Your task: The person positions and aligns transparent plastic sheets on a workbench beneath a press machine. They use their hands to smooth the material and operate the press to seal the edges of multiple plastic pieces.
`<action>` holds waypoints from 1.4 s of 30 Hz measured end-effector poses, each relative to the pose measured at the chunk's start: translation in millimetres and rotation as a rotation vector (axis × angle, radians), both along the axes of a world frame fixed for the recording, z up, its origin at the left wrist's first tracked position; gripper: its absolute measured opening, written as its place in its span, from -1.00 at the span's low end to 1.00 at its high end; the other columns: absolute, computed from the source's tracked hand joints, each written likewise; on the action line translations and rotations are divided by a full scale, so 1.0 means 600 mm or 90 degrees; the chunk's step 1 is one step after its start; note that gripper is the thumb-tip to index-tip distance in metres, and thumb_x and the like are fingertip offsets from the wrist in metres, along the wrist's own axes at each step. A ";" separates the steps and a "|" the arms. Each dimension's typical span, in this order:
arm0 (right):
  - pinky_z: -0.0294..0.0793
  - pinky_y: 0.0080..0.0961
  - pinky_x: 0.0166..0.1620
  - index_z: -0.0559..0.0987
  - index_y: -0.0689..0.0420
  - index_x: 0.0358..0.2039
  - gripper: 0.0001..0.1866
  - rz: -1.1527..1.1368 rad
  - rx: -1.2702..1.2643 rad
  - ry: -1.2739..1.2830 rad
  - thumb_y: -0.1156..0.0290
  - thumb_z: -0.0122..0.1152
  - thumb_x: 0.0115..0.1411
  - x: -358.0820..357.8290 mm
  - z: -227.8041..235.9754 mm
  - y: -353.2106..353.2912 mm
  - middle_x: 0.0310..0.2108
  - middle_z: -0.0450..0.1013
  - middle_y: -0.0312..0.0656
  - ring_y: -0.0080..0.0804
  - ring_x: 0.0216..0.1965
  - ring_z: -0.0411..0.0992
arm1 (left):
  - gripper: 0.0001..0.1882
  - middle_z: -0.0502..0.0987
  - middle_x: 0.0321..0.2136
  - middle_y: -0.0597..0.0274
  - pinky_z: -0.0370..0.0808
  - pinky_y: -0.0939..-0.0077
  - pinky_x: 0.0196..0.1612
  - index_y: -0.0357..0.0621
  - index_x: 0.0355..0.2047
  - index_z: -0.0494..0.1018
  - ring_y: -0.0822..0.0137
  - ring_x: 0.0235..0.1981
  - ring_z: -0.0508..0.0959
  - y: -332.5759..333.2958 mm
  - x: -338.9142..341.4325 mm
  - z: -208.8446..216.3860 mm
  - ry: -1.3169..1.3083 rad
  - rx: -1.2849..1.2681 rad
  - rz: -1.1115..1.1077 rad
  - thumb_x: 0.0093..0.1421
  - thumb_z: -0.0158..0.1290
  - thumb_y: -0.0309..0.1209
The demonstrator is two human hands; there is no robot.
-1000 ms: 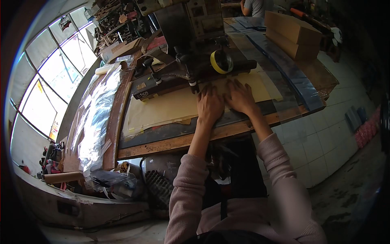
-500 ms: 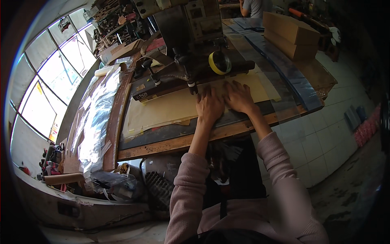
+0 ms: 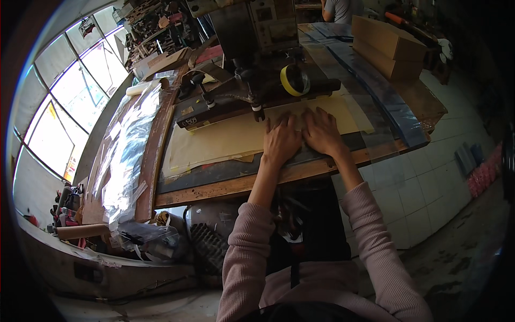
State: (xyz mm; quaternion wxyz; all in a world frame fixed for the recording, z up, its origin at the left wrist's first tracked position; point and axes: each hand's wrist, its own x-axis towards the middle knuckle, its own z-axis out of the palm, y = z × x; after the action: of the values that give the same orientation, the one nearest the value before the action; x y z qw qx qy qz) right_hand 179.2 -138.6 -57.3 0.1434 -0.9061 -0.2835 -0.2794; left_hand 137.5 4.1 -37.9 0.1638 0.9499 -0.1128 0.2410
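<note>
A yellowish sheet (image 3: 220,142) lies flat on the dark worktable, its far edge running along and partly under a dark machine bar (image 3: 225,114). My left hand (image 3: 281,139) rests on the sheet with its fingers stretched toward the bar. Close beside it, my right hand (image 3: 323,133) lies on the sheet too, fingers spread. Neither hand grips anything. A roll of yellow tape (image 3: 288,81) stands on edge on the bar, just beyond my hands. Metal clamps (image 3: 256,107) sit on the bar to the left of my fingers.
The machine head (image 3: 263,27) rises behind the bar. Clear plastic sheets (image 3: 126,155) cover a brown board at left. Blue plastic sheeting (image 3: 375,91) runs along the table's right side, near a cardboard box (image 3: 386,45). The wooden front edge (image 3: 225,193) lies nearest me. Someone in grey (image 3: 341,11) is far off.
My right hand has drawn slightly back from the bar, and its fingers show more. My left hand remains on the sheet. The whole view has shifted a little.
</note>
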 end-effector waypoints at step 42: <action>0.30 -0.06 -0.11 0.45 0.15 -0.13 -0.62 -0.074 -0.065 0.029 0.26 0.04 0.04 0.022 0.028 0.003 -0.11 0.32 -0.15 -0.21 -0.06 0.28 | -0.38 0.22 0.09 -0.01 -0.03 -0.27 0.14 -0.06 0.10 0.24 0.08 0.11 0.28 -0.007 0.006 -0.007 0.026 0.042 0.108 0.03 -0.13 -0.09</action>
State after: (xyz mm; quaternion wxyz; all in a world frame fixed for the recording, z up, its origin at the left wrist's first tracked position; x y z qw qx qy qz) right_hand 192.4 -137.0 -40.8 0.0870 -0.9332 -0.2410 -0.2519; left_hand 141.4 -0.2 -41.9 0.1140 0.9656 -0.0365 0.2310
